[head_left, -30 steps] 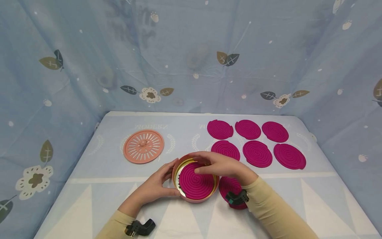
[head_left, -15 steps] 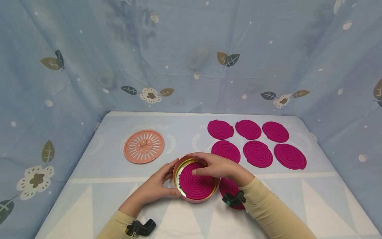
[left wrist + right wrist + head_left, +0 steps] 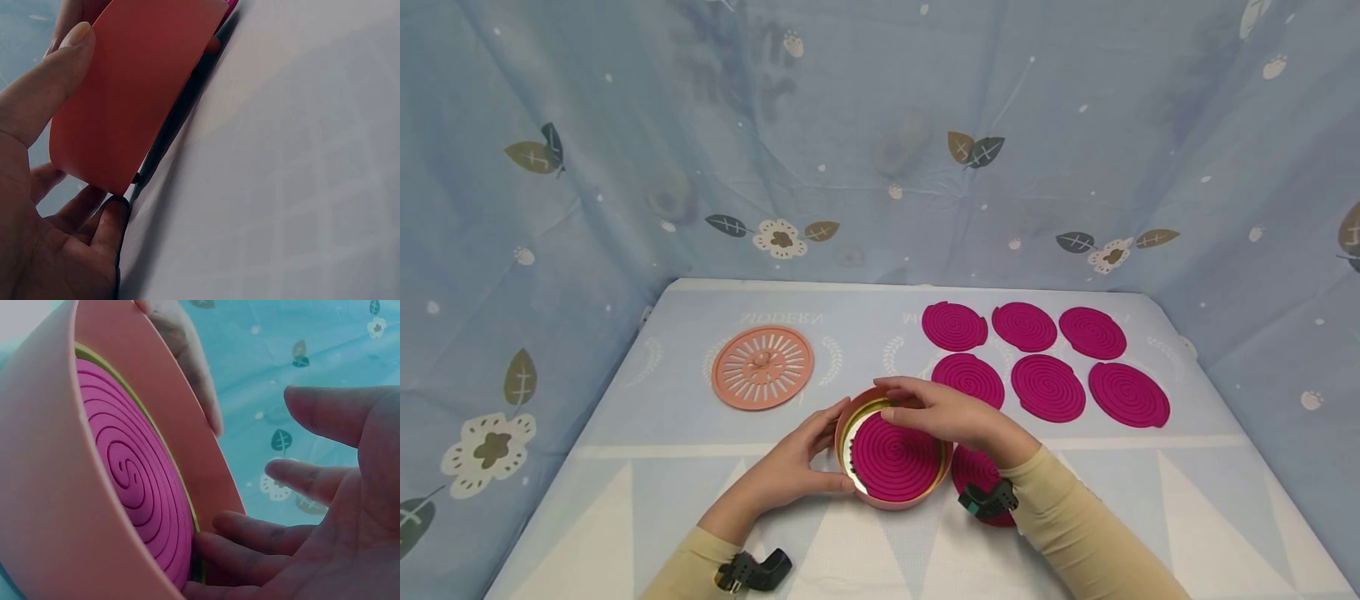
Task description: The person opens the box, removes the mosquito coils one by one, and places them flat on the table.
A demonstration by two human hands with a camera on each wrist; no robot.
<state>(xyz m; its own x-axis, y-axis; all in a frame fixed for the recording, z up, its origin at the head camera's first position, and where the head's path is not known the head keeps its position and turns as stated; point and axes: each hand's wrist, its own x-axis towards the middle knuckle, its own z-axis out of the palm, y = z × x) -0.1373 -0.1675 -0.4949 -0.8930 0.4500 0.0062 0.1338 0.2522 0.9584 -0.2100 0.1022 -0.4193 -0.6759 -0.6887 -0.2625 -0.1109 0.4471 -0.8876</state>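
Observation:
A magenta mosquito coil (image 3: 898,462) lies flat inside a round salmon-pink box (image 3: 891,505) with a yellow inner ring. On the box's left side, my left hand (image 3: 793,468) holds the wall, thumb at the near rim and fingers round the outside; the left wrist view shows the same grip. From the right, my right hand (image 3: 951,414) reaches over the far rim. In the right wrist view its lower fingers (image 3: 231,553) touch the coil's edge inside the box, while thumb and index finger stand apart from it. Its palm holds nothing.
Several more coils (image 3: 1048,387) lie in two rows at the back right. Another coil (image 3: 976,475) is partly hidden beneath my right wrist. A slotted pink lid (image 3: 762,360) with a knob sits at the back left. Patterned blue cloth (image 3: 880,167) hangs around the table.
The right hand's thumb has shifted slightly left and away from the coil's middle toward its far edge. The left hand, box and other coils stay in place.

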